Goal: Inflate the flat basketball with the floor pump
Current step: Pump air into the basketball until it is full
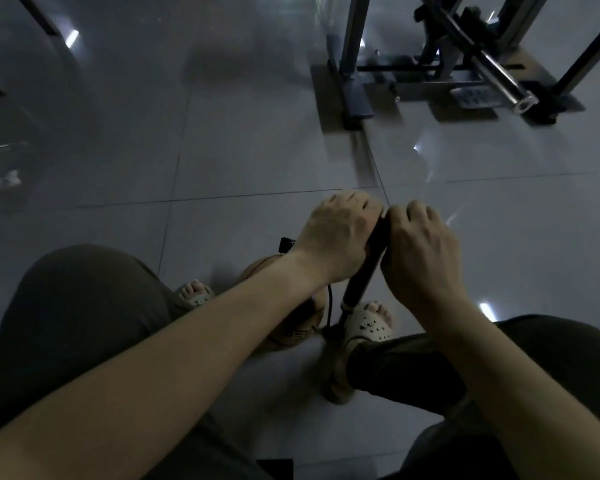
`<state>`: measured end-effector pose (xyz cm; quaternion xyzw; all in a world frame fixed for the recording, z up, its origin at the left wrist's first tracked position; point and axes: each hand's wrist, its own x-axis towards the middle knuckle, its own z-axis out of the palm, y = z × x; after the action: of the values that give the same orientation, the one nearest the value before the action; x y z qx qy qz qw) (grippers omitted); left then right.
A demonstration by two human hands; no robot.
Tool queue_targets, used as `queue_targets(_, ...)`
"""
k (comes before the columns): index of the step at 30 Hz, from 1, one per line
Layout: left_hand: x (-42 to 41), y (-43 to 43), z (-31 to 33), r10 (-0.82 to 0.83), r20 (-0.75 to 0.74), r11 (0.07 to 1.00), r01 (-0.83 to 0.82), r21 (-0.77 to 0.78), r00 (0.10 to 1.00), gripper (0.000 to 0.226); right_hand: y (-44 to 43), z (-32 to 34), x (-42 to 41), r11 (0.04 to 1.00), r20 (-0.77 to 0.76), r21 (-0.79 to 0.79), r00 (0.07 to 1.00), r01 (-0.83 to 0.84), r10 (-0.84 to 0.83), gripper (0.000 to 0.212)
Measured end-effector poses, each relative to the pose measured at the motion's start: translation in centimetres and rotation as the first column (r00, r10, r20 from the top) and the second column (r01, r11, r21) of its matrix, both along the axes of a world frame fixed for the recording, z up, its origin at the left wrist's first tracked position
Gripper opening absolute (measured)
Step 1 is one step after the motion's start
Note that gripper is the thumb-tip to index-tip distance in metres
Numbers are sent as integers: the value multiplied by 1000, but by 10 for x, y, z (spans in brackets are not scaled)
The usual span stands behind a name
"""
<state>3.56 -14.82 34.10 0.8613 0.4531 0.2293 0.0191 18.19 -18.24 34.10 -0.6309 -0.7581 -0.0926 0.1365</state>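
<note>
A black floor pump (361, 278) stood upright on the tiled floor, its handle hidden from view. A tan basketball (291, 327) lay just beside its base, largely hidden, with a black hose (329, 306) running down between them.

There are two hands, the left hand (336, 233) and the right hand (421, 247), one floor pump (362, 271), one basketball (291, 327), two sandals (368, 323) and one metal frame (447, 64).

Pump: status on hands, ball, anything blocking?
Left hand and right hand shut on pump handle. Basketball between feet, hose beside it. Nothing blocking.
</note>
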Motion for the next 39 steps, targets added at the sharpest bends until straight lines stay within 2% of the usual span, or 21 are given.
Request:
queue_targets(3,3,-9,-16,-15,-15,999,15,-29,1000,17,-7,-15,-9,997,36,-38,997,69,-67,15)
queue_targets(6,10,-25,-65,81,-114,995,-88,-55,990,25,-21,-48,-15,974,98,-212,993,80,-60,27)
queue_targets(8,13,-33,-91,116,-183,989,-131,-72,976,20,-26,-65,-15,950,124,-301,991,86,-50,31)
queue_targets(15,17,-37,-134,93,-310,979,-144,-146,946,30,-19,-110,-17,860,190,-494,981,129,-38,21)
queue_targets(17,15,-40,-139,63,-368,978,-132,-164,927,24,-20,-119,-19,826,209,-542,977,153,-43,20)
queue_targets(19,15,-40,-145,55,-394,972,-140,-191,918,20,-20,-126,-19,813,208,-563,977,149,-35,20)
queue_targets(21,19,-39,-145,60,-390,951,-171,-259,919,27,-18,-128,-15,823,190,-554,982,125,-22,19)
queue_targets(25,20,-31,-137,-1,-382,923,-146,-356,924,26,-18,-117,-9,804,83,-592,997,49,0,20)
queue_targets(28,12,-15,-102,-43,-334,937,-78,-340,942,22,-16,-87,-11,854,30,-518,999,52,-43,25)
queue_targets(31,5,0,-45,-7,-133,971,-25,-237,991,17,-9,-39,-9,968,-37,-248,998,36,-47,26)
queue_targets(33,0,4,-13,-14,-25,988,10,-152,1000,22,-6,-13,-4,996,-80,-88,996,24,-32,37)
queue_targets(35,-1,3,1,-31,0,998,30,-61,1000,34,-5,-1,-1,999,-83,2,996,42,-41,42)
queue_targets(37,1,-3,-8,-37,-8,999,37,-3,999,31,-4,-10,-1,997,-8,8,997,79,-79,24)
queue_targets(39,7,-11,-35,-5,-57,1000,5,-7,998,31,-5,-31,-6,992,34,-59,993,111,-109,8)
